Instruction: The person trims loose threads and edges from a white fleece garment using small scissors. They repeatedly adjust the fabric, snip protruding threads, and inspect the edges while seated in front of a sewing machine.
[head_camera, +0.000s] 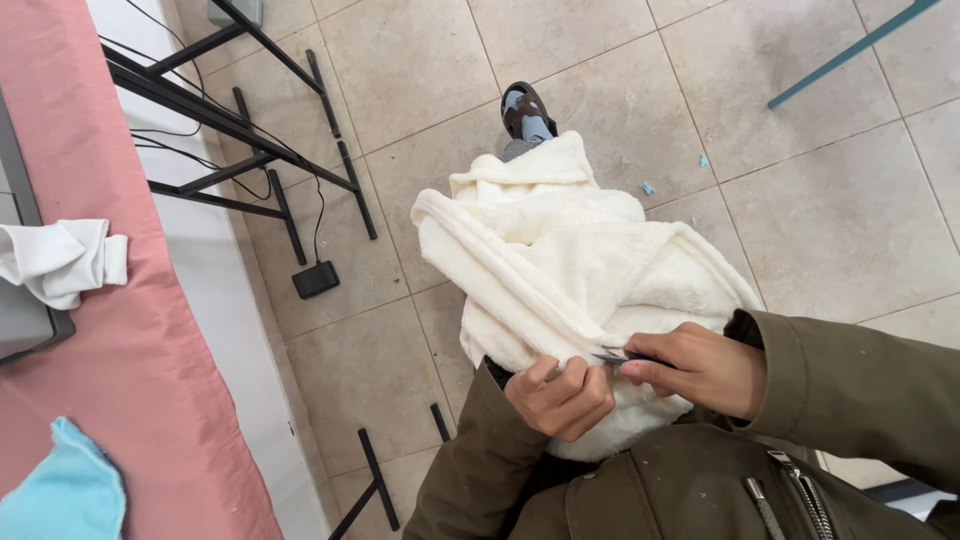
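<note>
- Left hand is curled shut, its fingers pinching the near edge of a cream fleece garment that lies heaped over the person's lap.
- Right hand is closed around a small dark-handled tool, only partly in view, whose tip points left at the pinched fabric edge; what kind of tool it is cannot be told.
- Both hands sit close together at the garment's nearest hem, thumb and fingertips almost meeting across the tool.
- From the hands, the cream fleece garment spreads away and upward in the view, in thick folds, toward a foot in a dark sandal on the tiled floor.
- Both arms wear olive jacket sleeves; a metal zip shows at the lower edge.
- To the left stands a table with a pink cloth, well apart from the hands.
- On it lie a crumpled white cloth and a light blue cloth.
- Black metal frame legs and a small black box on a cable stand on the floor between table and lap.
</note>
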